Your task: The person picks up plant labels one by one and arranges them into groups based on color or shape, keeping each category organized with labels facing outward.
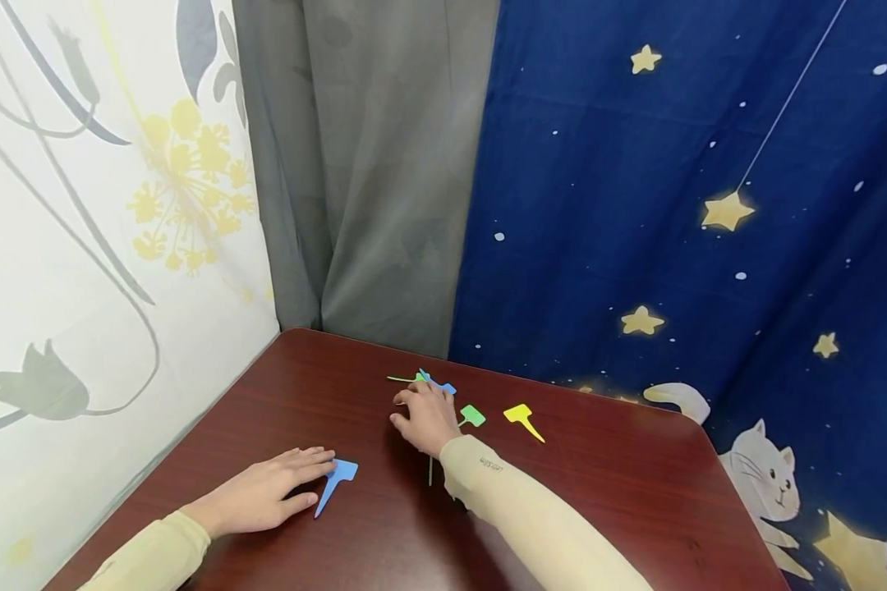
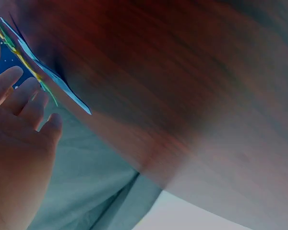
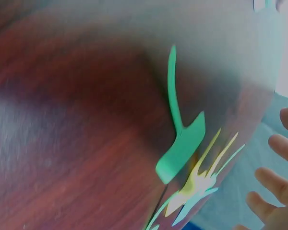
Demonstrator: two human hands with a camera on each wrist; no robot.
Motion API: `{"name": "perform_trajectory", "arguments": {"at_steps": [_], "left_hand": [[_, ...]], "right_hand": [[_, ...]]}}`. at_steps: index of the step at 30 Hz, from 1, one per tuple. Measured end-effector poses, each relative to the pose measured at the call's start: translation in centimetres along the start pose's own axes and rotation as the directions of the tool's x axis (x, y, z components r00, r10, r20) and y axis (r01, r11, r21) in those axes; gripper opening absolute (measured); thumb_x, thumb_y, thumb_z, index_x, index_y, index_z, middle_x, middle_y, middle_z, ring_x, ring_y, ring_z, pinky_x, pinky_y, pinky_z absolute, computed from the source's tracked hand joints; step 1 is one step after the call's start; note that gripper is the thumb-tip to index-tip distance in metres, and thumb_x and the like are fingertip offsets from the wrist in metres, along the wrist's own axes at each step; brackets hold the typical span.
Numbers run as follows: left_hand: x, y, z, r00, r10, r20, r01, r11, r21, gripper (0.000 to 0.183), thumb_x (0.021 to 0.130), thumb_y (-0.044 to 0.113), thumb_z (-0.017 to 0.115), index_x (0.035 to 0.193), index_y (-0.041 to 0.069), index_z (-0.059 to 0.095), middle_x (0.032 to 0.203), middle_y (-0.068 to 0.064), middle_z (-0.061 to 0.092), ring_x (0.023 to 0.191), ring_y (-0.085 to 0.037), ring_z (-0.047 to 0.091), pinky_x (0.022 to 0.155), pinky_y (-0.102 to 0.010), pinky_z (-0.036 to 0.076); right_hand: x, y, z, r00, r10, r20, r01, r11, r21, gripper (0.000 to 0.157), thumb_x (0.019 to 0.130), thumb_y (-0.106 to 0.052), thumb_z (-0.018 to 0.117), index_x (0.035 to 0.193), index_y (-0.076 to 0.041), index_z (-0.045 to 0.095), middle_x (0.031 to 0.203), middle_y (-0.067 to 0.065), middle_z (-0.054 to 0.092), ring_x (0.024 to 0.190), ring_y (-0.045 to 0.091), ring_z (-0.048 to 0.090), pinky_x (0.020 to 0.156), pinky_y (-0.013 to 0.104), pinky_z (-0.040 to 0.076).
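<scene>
Left hand, fingers extended, lies at a blue T-shaped plant label; right hand, fingers loosely spread, near a green label

The head camera looks forward and down across the dark red-brown, wood-grained desk; both wrist cameras view the same desk from much nearer.
</scene>
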State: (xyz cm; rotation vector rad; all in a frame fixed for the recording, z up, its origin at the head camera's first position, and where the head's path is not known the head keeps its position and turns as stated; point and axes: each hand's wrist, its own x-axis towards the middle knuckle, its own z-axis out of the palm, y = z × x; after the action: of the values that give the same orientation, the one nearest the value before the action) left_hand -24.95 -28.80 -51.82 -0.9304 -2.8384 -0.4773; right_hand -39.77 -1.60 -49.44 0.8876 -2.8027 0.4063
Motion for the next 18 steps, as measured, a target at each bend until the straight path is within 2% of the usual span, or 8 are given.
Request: {"name": "perform_trajectory", "arguments": {"at_steps": [6, 10, 14, 18], "left_hand": [[0.5, 0.6, 0.3, 1.0, 0.024, -0.007, -0.024, 1.0, 0.011, 0.045, 0.101, 0.03, 0.063, 0.142, 0.012, 0.06, 0.148, -0.006, 0.053, 0.138, -0.029, 0.047, 0.107, -0.055, 0.04], [0.9, 0.9, 0.4, 0.999, 0.037, -0.006, -0.036, 0.999, 0.031, 0.044, 0.101, 0.03, 0.063, 0.141, 0.011, 0.061, 0.148, -0.005, 0.053, 0.137, -0.028, 0.048, 0.106, -0.053, 0.043], [0.8, 0.9, 0.6, 1.0, 0.028, 0.004, -0.028, 0.999, 0.031, 0.044, 0.101, 0.029, 0.062, 0.141, 0.011, 0.06, 0.149, -0.005, 0.052, 0.138, -0.028, 0.047, 0.105, -0.054, 0.043], [0.4, 0.8, 0.9, 1.0, 0.026, -0.003, -0.025, 0.999, 0.042, 0.043, 0.101, 0.029, 0.062, 0.141, 0.012, 0.061, 0.148, -0.005, 0.053, 0.137, -0.028, 0.048, 0.104, -0.054, 0.044]], "right_hand": [[0.5, 1.9, -0.6, 0.996, 0.075, 0.05, -0.074, 0.997, -0.028, 0.047, 0.098, -0.04, 0.065, 0.14, -0.02, 0.06, 0.139, 0.006, 0.055, 0.13, 0.031, 0.047, 0.105, 0.058, 0.037], [0.8, 3.6, -0.5, 0.984, 0.148, 0.101, -0.142, 0.988, -0.06, 0.057, 0.1, -0.042, 0.061, 0.151, -0.019, 0.049, 0.147, 0.008, 0.05, 0.134, 0.034, 0.043, 0.106, 0.061, 0.035], [0.9, 5.1, 0.4, 0.975, 0.177, 0.132, -0.171, 0.984, -0.055, 0.057, 0.101, -0.045, 0.058, 0.151, -0.018, 0.049, 0.149, 0.008, 0.049, 0.136, 0.037, 0.041, 0.106, 0.066, 0.031], [0.7, 5.7, 1.0, 0.969, 0.185, 0.166, -0.181, 0.983, -0.04, 0.054, 0.101, -0.045, 0.057, 0.147, -0.016, 0.053, 0.149, 0.008, 0.05, 0.135, 0.037, 0.041, 0.107, 0.07, 0.028]]}}
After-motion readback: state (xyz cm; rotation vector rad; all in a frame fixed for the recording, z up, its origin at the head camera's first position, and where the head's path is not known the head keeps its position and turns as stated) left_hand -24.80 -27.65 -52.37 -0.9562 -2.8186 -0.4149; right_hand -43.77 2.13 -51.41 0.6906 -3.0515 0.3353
